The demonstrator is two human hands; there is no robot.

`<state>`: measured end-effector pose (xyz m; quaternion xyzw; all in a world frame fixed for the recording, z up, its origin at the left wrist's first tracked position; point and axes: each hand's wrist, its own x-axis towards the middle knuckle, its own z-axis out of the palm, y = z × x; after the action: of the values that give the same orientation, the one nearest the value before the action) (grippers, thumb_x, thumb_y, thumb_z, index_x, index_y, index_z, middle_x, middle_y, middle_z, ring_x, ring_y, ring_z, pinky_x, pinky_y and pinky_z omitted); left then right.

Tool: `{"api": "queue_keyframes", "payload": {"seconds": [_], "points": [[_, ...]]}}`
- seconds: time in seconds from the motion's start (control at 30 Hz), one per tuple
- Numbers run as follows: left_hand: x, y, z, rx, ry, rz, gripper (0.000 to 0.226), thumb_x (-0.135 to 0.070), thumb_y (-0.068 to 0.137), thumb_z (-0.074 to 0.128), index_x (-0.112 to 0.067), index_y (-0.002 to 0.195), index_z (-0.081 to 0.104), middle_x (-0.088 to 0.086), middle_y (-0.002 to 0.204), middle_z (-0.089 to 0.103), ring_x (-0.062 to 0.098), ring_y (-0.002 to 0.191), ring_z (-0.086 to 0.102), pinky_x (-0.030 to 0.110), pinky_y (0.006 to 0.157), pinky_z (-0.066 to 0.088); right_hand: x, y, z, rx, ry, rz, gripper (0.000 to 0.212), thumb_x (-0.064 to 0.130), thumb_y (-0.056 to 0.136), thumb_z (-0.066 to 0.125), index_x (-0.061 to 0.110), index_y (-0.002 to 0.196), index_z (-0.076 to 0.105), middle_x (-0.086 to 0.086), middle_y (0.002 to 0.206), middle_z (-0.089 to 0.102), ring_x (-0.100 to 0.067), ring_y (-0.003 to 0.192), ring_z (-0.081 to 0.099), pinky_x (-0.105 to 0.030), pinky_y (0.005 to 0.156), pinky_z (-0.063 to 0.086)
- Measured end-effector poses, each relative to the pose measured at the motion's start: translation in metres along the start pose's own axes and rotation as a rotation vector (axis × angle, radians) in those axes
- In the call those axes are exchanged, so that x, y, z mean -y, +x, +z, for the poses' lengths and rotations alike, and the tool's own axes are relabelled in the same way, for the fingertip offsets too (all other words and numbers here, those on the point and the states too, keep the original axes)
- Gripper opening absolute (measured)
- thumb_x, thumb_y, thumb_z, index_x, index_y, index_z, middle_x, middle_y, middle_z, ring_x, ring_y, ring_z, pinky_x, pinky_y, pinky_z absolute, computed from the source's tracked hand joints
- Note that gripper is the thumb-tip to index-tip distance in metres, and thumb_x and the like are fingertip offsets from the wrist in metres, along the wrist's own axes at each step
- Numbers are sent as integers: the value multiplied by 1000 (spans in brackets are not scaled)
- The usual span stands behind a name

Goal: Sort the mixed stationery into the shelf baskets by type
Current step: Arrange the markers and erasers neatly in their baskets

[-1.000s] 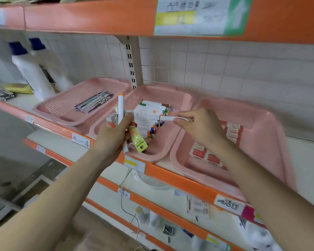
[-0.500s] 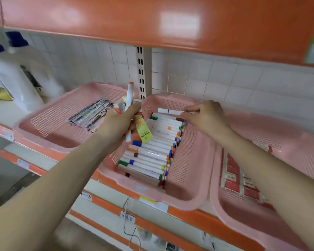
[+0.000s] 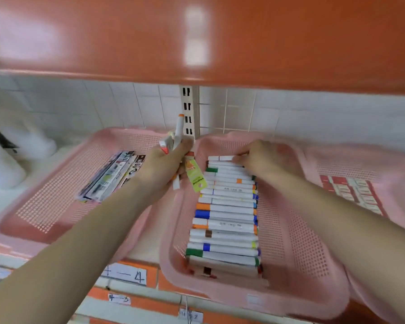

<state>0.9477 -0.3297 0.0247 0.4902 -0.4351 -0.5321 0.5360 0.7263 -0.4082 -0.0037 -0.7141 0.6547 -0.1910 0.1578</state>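
Right hand (image 3: pixel 265 160) pinches a white marker (image 3: pixel 221 158) over the middle basket (image 3: pixel 297 242) – left hand (image 3: pixel 164 164) grips a mixed bunch of stationery (image 3: pixel 185 155)

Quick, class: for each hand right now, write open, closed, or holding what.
Left hand: closed, holding an orange-capped marker and a green tube.
Right hand: closed, pinching the end of a white marker.

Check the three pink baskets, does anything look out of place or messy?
Nothing serious. The markers lie in a neat row in the middle basket and the red-and-white boxes sit together in the right basket. Only the flat packets in the left basket lie fanned at a slant.
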Motion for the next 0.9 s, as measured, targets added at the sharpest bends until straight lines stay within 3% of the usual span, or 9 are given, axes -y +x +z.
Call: {"api": "queue_keyframes", "payload": {"seconds": [0.13, 0.3, 0.4, 0.43, 0.5, 0.57, 0.63, 0.73, 0.9], "points": [[-2, 15, -11, 116, -10, -23, 15, -23, 98, 63, -10, 90, 63, 3, 63, 50, 13, 47, 43, 27, 46, 43, 1, 5, 11, -10, -127, 93, 21, 39, 91, 61, 25, 94, 77, 7, 83, 72, -10, 69, 61, -23, 60, 42], [6, 23, -20, 173, -21, -75, 17, -26, 97, 65, -10, 90, 63, 0, 58, 53, 12, 44, 47, 26, 43, 42, 2, -1, 16, 2, -69, 115, 20, 32, 95, 55, 28, 94, 75, 7, 91, 75, -9, 74, 63, -24, 63, 45], [8, 24, -22, 188, -41, -88, 20, -26, 96, 66, -10, 85, 63, 1, 55, 53, 13, 41, 48, 24, 41, 43, 24, -14, 6, -82, 158, 81, 21, 26, 96, 57, 24, 107, 75, 9, 101, 73, -8, 87, 65, -20, 71, 45], [8, 24, -22, 198, -36, -87, 21, -27, 96, 66, -10, 83, 64, 2, 55, 53, 14, 40, 48, 25, 41, 43, 33, -21, 1, -133, 231, 58, 20, 28, 95, 59, 24, 106, 75, 16, 96, 72, -1, 88, 64, -14, 70, 42], [9, 24, -21, 226, -9, -76, 21, -30, 95, 67, -12, 83, 64, 3, 57, 50, 16, 42, 46, 27, 44, 42, 52, -37, -10, -184, 337, 2, 16, 33, 93, 63, 29, 100, 76, 28, 69, 64, 14, 66, 58, -1, 55, 35], [8, 25, -21, 233, 20, -73, 22, -34, 93, 69, -13, 88, 66, 3, 61, 49, 15, 46, 45, 28, 48, 40, 70, -52, -16, -121, 454, -41, 15, 36, 92, 65, 32, 104, 74, 25, 56, 60, 9, 52, 53, -3, 50, 35], [7, 24, -20, 239, 47, -74, 24, -36, 92, 69, -13, 93, 68, 1, 61, 50, 13, 47, 45, 27, 50, 40, 84, -66, -17, -40, 507, -92, 26, 30, 91, 68, 29, 117, 70, 21, 71, 67, 2, 61, 58, -8, 59, 42], [5, 19, -17, 260, 66, -62, 23, -34, 92, 69, -12, 94, 69, -1, 60, 52, 12, 47, 45, 25, 47, 40, 90, -77, -11, -39, 402, -187, 46, 21, 86, 74, 26, 131, 62, 7, 114, 67, -12, 89, 67, -20, 77, 50], [3, 6, -9, 253, 169, -20, 19, -32, 94, 67, -16, 85, 63, -4, 54, 52, 12, 46, 46, 28, 51, 43, 84, -91, -7, -146, 382, -266, 55, 24, 73, 85, 51, 113, 59, 8, 116, 59, 0, 77, 64, -3, 70, 41]]}}
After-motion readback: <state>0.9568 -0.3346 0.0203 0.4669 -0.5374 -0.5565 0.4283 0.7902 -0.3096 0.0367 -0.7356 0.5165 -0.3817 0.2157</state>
